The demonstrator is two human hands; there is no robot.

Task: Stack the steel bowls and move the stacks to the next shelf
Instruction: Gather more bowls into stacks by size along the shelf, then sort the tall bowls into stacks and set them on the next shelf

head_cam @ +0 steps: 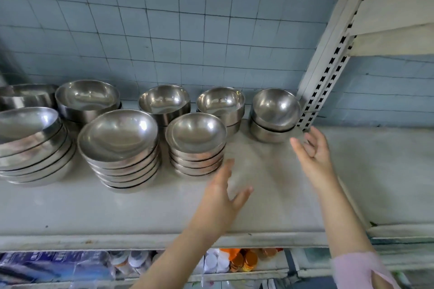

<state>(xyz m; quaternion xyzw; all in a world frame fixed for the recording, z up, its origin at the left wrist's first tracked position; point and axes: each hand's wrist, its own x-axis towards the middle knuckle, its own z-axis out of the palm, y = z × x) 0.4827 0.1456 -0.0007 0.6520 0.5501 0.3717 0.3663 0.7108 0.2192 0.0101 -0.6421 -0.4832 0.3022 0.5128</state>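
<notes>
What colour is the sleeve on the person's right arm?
Pale pink. The sleeve shows at the lower right of the head view.

The person's right arm wears a pale pink, soft-looking fabric sleeve [359, 270], seen at the near right corner of the view. Its cuff ends partway along the forearm. The cloth is blurred, so its weave and stitching cannot be told. From the cuff onward the wrist and the right hand [312, 148] are uncovered. The left hand [223, 197] and its forearm are uncovered along their whole visible length.
</notes>
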